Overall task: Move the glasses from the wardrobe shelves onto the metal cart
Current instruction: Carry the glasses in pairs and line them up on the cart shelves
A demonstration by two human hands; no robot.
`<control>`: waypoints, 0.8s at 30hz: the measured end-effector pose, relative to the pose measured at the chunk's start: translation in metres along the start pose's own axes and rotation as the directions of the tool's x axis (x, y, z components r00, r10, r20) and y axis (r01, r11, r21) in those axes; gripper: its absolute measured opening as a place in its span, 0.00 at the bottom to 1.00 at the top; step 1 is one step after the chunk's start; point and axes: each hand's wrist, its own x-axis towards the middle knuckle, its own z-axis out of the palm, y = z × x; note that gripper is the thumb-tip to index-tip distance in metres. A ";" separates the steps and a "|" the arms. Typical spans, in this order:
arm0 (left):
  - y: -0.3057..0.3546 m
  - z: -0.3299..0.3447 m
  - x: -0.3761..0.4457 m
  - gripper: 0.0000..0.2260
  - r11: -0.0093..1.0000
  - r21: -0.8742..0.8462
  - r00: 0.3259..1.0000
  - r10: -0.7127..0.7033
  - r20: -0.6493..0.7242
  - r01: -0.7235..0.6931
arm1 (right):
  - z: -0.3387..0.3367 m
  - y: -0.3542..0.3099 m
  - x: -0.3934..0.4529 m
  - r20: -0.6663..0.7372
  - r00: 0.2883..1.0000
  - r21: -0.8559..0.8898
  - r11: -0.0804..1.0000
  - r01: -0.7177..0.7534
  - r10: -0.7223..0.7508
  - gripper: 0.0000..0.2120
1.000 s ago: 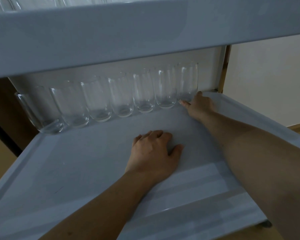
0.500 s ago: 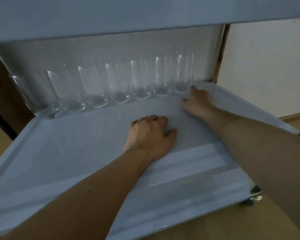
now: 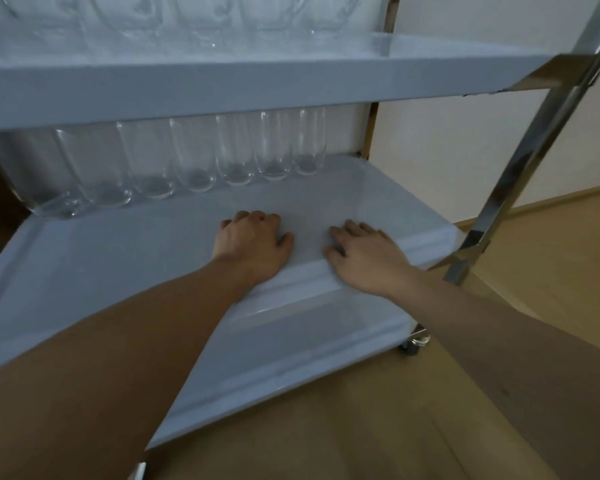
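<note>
Both my hands lie flat and empty on the middle shelf (image 3: 84, 271) of the cart (image 3: 520, 174). My left hand (image 3: 253, 244) has its fingers (image 3: 248, 216) curled a little and close together, palm down; my right hand (image 3: 364, 254) rests just beside it at 3 o'clock, fingers loosely spread over the shelf's front lip, holding nothing.

The glasses (image 3: 201, 154) stand upright in a row along the back edge of this shelf, running from 10 o'clock to 12 o'clock of my hands, long axes vertical, each touching or nearly touching its neighbour. More glassware (image 3: 194, 15) sits on the top shelf (image 3: 257, 81), though that part is too blurred to tell the shapes.

I judge this row is already placed. The left hand is nearer the row's middle, the right nearer its 1 o'clock end. The wardrobe is out of view, so the next glass lies somewhere behind or aside, and both hands must leave the shelf.
</note>
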 end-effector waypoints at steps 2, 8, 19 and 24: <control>0.001 -0.006 -0.003 0.21 0.999 0.044 1.000 0.021 0.021 -0.022 | -0.007 0.002 -0.024 0.043 0.999 0.003 1.000 0.007 -0.008 0.25; 0.025 -0.044 -0.009 0.26 0.997 -0.039 0.957 0.081 0.278 -0.073 | -0.035 0.001 -0.083 0.294 0.955 0.013 0.999 -0.045 0.039 0.30; 0.100 -0.194 -0.109 0.31 0.980 -0.151 0.827 0.188 0.530 -0.127 | -0.181 -0.005 -0.185 0.495 0.846 0.053 0.965 -0.258 0.199 0.33; 0.148 -0.321 -0.107 0.32 0.966 -0.181 0.807 0.253 0.534 -0.183 | -0.309 0.005 -0.216 0.456 0.860 0.105 0.945 -0.310 0.232 0.34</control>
